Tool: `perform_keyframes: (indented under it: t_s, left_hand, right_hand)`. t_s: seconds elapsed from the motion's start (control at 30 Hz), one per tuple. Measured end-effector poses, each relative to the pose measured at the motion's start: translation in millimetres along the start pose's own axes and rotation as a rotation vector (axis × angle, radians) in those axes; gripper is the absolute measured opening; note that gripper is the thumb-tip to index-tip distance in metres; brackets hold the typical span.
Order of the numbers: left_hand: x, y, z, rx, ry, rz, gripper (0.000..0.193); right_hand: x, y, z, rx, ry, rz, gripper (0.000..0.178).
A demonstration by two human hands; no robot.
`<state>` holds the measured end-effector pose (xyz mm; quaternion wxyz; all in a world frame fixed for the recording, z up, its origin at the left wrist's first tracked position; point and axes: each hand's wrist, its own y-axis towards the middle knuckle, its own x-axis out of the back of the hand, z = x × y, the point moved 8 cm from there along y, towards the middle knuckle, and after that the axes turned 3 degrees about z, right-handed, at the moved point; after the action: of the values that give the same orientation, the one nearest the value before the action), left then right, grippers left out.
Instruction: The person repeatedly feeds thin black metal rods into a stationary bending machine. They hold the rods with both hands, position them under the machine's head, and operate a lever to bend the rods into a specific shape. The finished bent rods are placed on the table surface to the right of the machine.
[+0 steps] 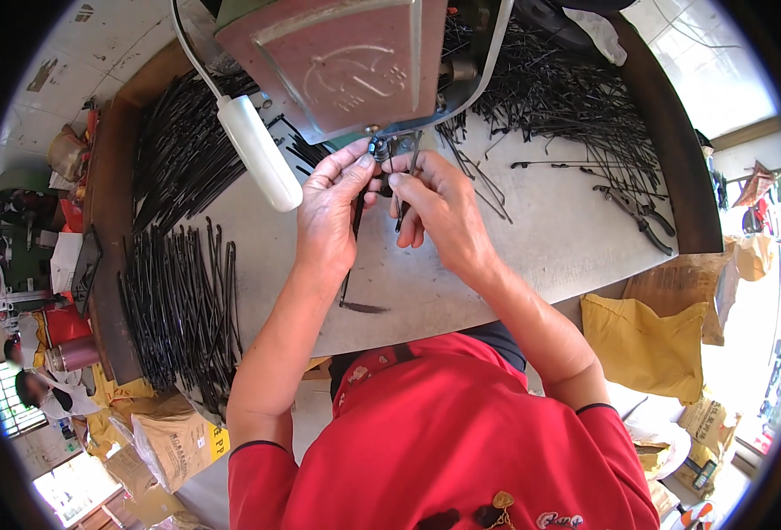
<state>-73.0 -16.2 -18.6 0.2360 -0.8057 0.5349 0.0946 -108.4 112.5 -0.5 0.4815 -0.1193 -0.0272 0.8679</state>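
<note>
My left hand (329, 203) is closed, thumb and fingertips pinching the top of a long thin black strip (358, 216) just under the machine's working point. The strip hangs down past my palm toward the table. Beside it, my right hand (443, 208) is closed on a thin black rod (398, 212), held between thumb and fingers. Both hands are close together below the reddish machine head (346, 66). Exactly how the two black parts meet at the fingertips is too small to make out.
A white lamp (262, 159) hangs left of the machine. Black strips (183, 300) lie in piles on the left of the metal table (426, 300). A heap of thin bent black rods (549, 97) covers the back right, near pliers (636, 215). Wooden edging (682, 177) borders the table.
</note>
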Motion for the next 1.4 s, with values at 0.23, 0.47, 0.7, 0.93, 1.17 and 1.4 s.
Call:
perform_keyframes:
  t_s: [0.23,0.47,0.7,0.93,1.17,1.4]
  left_hand:
    - [0,2,0,-0.042,0.018,-0.001,0.025]
    - [3,1,6,-0.098,0.008,-0.046,0.022]
    - [-4,8,-13,0.052,0.253,0.064,0.027]
    - [1,11,-11,0.071,0.2,0.06,0.029]
    - [-8,-17,-5,0.077,0.201,0.1,0.028]
    - [-7,-53,6,0.138,0.167,0.146,0.035]
  right_hand:
    - [-2,0,-3,0.004,0.025,0.006,0.021]
    - [-2,3,-5,0.042,-0.073,-0.029,0.019]
    - [10,25,5,-0.123,-0.241,0.145,0.018]
    - [8,20,-7,-0.19,0.028,0.132,0.015]
    - [8,15,-2,-0.247,0.02,0.157,0.019]
    - [-5,12,-13,-0.103,0.101,0.165,0.034]
